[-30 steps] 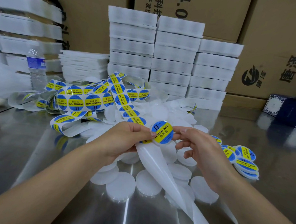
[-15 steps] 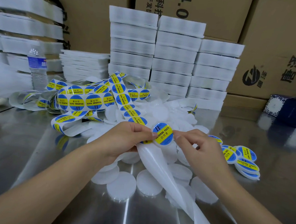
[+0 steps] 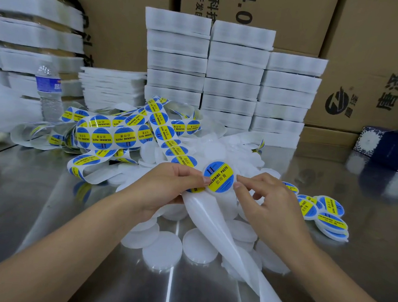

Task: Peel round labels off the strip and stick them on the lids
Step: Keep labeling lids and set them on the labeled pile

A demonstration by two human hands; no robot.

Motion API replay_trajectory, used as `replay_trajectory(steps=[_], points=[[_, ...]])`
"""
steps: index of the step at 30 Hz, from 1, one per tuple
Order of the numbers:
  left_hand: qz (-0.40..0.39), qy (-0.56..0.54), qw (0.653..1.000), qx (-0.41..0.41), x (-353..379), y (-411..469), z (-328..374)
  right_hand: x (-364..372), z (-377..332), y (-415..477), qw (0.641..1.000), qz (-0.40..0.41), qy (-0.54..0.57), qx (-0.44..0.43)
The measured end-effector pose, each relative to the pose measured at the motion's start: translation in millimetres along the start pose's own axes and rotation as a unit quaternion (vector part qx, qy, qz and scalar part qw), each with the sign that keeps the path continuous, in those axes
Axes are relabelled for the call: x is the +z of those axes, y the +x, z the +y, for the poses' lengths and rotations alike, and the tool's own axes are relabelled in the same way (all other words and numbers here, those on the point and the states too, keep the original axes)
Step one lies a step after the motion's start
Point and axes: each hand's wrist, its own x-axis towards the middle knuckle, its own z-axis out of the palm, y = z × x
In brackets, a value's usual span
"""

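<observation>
Both the left hand (image 3: 167,191) and right hand (image 3: 269,203) pinched one labelled lid (image 3: 218,177) by its rim just above the heap of bare lids (image 3: 162,251), the left also gripping the emptied strip (image 3: 212,222). Uneven rubbing could have creased its label (image 3: 222,173).

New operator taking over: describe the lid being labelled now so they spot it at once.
Find the tall stacks of white foam trays at the back of the steel table; before them lies a heap of bare lids. The lid is held above that heap between the left hand and right hand, the only raised one, and it carries a blue-and-yellow label.
</observation>
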Motion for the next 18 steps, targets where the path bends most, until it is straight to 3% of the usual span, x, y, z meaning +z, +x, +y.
replay_trajectory(steps=[6, 10, 18], points=[[-0.031, 0.036, 0.999, -0.008, 1, 0, -3, 0, -1, 6, 0.966, -0.107, 0.219, 0.087], [-0.042, 0.054, 0.998, 0.002, 2, -1, -3, 6, -5, 0, 0.945, -0.177, 0.270, 0.046], [-0.056, 0.155, 0.986, 0.028, 5, -4, -5, 11, -3, 0, 0.962, -0.126, 0.241, 0.037]])
